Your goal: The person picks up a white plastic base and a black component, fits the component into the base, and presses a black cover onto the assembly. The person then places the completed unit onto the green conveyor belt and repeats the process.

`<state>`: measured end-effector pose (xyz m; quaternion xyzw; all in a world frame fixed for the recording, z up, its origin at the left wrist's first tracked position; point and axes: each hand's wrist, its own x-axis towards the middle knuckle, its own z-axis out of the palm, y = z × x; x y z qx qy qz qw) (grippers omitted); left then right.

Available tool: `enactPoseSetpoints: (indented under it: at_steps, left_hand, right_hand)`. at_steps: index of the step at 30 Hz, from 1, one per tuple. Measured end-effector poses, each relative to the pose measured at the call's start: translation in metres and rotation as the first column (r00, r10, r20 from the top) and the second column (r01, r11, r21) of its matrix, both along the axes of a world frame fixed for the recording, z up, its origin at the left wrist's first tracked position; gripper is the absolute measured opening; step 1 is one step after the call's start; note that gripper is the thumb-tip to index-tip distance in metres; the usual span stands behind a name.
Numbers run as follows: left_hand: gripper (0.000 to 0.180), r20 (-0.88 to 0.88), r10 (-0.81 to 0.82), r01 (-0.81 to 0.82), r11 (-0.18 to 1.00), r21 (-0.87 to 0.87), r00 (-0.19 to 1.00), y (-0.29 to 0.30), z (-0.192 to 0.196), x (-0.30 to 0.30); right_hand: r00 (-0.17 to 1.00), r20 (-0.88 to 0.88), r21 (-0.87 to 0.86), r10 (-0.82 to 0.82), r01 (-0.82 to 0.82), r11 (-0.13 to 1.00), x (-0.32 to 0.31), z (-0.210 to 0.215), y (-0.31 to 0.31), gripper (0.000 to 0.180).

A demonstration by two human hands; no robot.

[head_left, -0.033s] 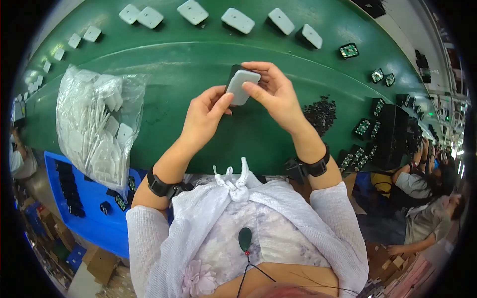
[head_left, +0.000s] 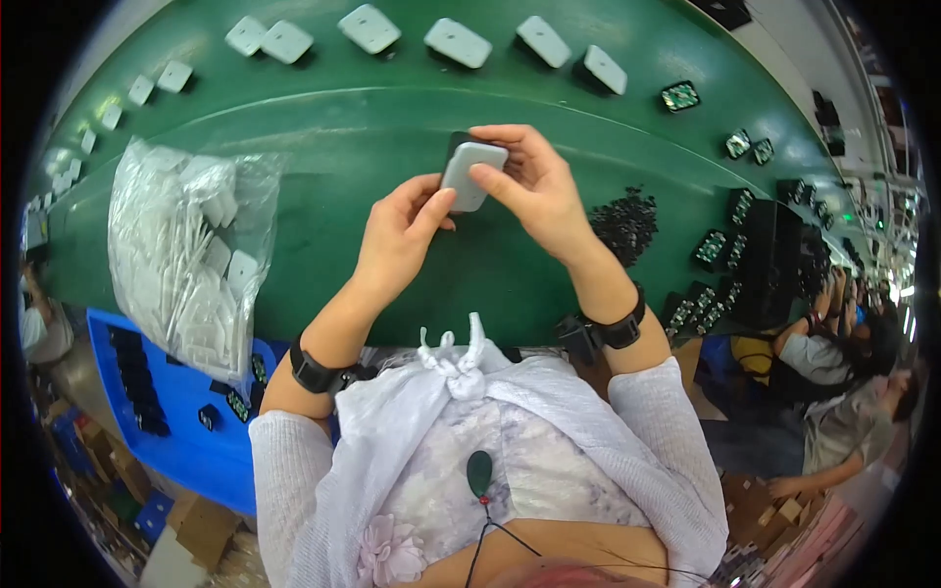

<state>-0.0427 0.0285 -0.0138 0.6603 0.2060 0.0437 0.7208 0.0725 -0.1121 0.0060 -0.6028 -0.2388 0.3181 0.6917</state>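
Note:
Both hands hold a small device case up over the green table (head_left: 323, 284). Its light grey cover (head_left: 474, 178) faces me, and a black part (head_left: 458, 142) shows behind its upper left edge. My left hand (head_left: 397, 230) pinches the cover's lower left side between thumb and fingers. On the other side, my right hand (head_left: 534, 191) presses its thumb on the cover's face, with its fingers curled behind the upper right edge. Whether cover and black part are fully joined cannot be seen. A pile of small black pieces (head_left: 624, 227) lies close to my right forearm.
On the left lies a clear plastic bag (head_left: 186, 265) of white covers, above a blue tray (head_left: 176, 446) with black cases. Several light-covered units (head_left: 458, 42) line the far side. Black cases with green circuit boards (head_left: 711, 247) stand at right near a black box (head_left: 769, 265). Other people sit farther right.
The whole view has shifted slightly, so the table things sit a little farther left. Both hands keep the same hold on the case.

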Motion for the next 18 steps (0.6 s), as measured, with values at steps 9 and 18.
enactPoseSetpoints:
  at_steps: [9, 18]
  left_hand:
    - [0.028, 0.132, -0.106, 0.114, 0.992, -0.052, 0.986, -0.009, 0.0, 0.01]
    - [0.029, 0.058, -0.047, 0.044, 0.997, 0.06, 0.997, 0.017, 0.002, -0.016]
  right_hand:
    - [0.933, 0.342, -0.142, -0.114, 0.171, 0.975, 0.037, 0.022, -0.035, 0.047]
    - [0.729, 0.675, -0.441, 0.117, 0.271, 0.856, 0.179, 0.021, -0.122, 0.032]
